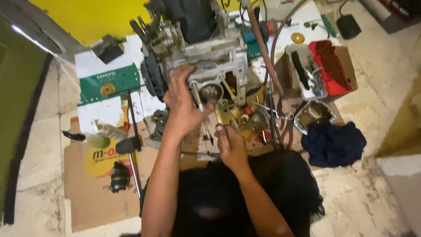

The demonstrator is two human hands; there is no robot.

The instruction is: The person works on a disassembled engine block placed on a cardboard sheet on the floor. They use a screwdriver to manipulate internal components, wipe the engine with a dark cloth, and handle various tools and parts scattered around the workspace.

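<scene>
A grey motorcycle engine block point(206, 50) stands on the floor in front of me, its round cylinder opening with the piston point(211, 92) facing me. Long metal studs point(227, 87) stick out around that opening. My left hand point(182, 103) grips the left edge of the block, with the thumb lying along one stud beside the piston. My right hand point(230, 144) is just below the opening, fingers pinched on a thin yellowish tool point(217, 115) that points up toward the piston. Dark hair fills the bottom of the view and hides my lap.
A hammer point(130, 147), an orange-handled brush point(125, 112) and a green-and-white box point(105, 79) lie left on cardboard point(87, 197). At right are a white tray point(307, 79), a red tool case point(331, 66), a metal cover point(313, 114) and a dark blue rag point(334, 142). Hoses point(266, 61) cross beside the engine.
</scene>
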